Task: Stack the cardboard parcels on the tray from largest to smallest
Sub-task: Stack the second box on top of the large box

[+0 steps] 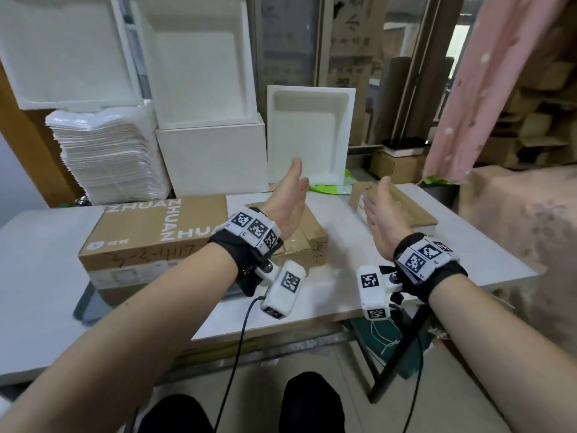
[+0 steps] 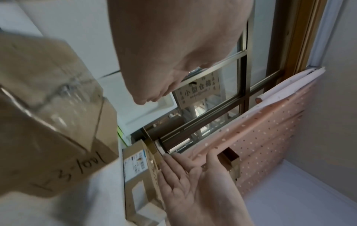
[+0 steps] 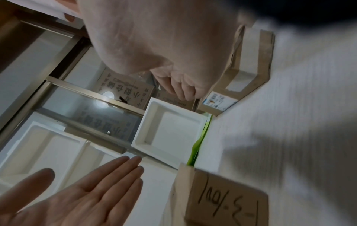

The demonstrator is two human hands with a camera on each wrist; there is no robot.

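Both hands hang in the air above the table with palms facing each other, fingers straight and together, holding nothing. The left hand point(image 1: 285, 201) hovers over the mid-sized parcel point(image 1: 307, 237), a taped brown carton with handwriting on its near side; the right hand point(image 1: 382, 218) hovers just left of the flat parcel point(image 1: 402, 207) at the far right of the table.

None of the parcels sits on another yet, so my reading is that stacking has not begun. The largest parcel point(image 1: 146, 235), printed "ZHUAN" in white, lies at the left, its near end jutting over the table edge. It should go down first as the base. Which surface counts as the tray I cannot tell: the parcels rest on a pale slab point(image 1: 374, 260), and a white foam tray point(image 1: 310, 132) leans upright behind it, well apart from the hands.

The next move probably calls for both hands to swing left and close on the ends of the largest parcel, since its length suits a two-handed lift. The mid-sized parcel would follow, then the flat one, if it proves the smallest.

As for containers, the leaning foam tray holds nothing that shows. The foam boxes point(image 1: 199, 89) stacked at the far left are also bare where their hollows face the camera. All three parcels are taped shut, contents hidden.
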